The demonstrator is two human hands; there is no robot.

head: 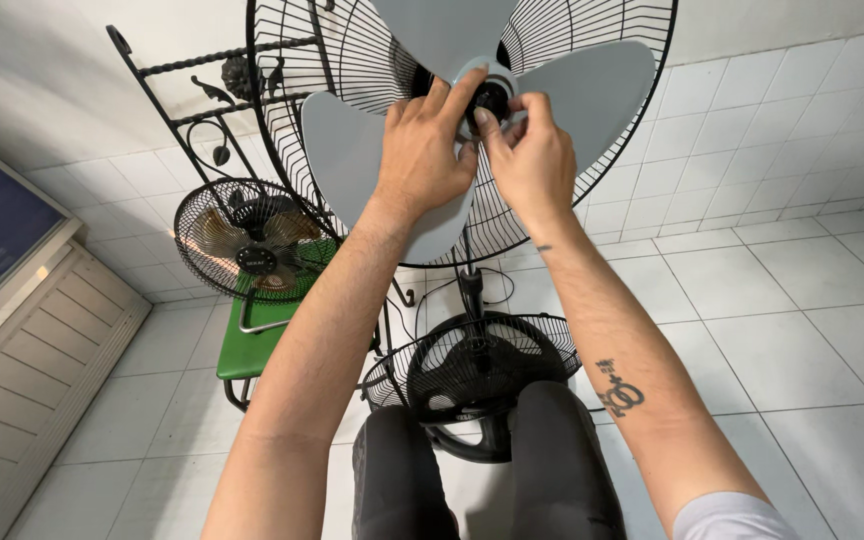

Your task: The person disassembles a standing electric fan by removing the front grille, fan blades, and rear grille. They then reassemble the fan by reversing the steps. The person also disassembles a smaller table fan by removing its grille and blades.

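Two hands at fan hub, left hand [422, 150] spread on grey blade [352, 150], right hand [532, 160] fingers pinching black cap [490, 98], rear grille [612, 30] behind blades

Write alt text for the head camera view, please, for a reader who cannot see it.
Both hands meet at the black hub cap of a grey-bladed pedestal fan: the left hand rests on the hub, the right hand pinches the cap. A small fan sits on a green stool.
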